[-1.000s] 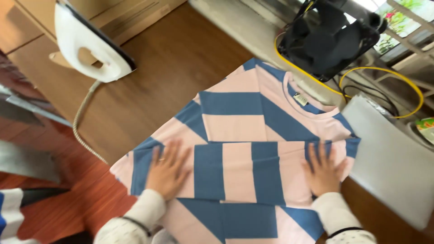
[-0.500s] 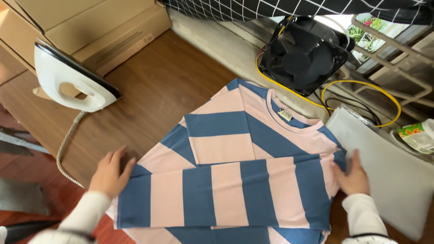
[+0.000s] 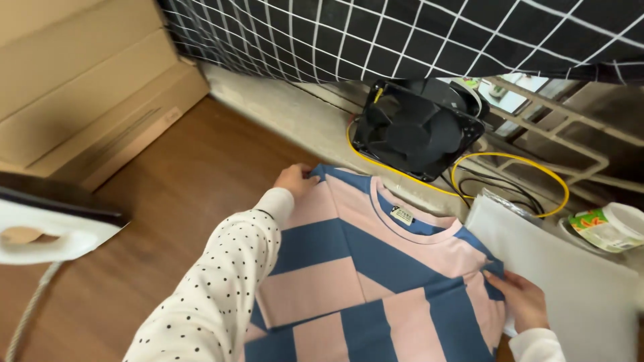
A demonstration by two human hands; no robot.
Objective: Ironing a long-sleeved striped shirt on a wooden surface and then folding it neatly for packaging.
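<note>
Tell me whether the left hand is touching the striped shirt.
Touching: the head view shows the left hand gripping the far shoulder corner of the striped shirt.

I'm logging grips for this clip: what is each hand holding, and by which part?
Both hold the striped T-shirt: the left hand pinches its far left shoulder corner, the right hand its right shoulder edge.

Iron (image 3: 47, 228) cut off at left edge, blurred; shirt's (image 3: 376, 281) hem below frame.
</note>
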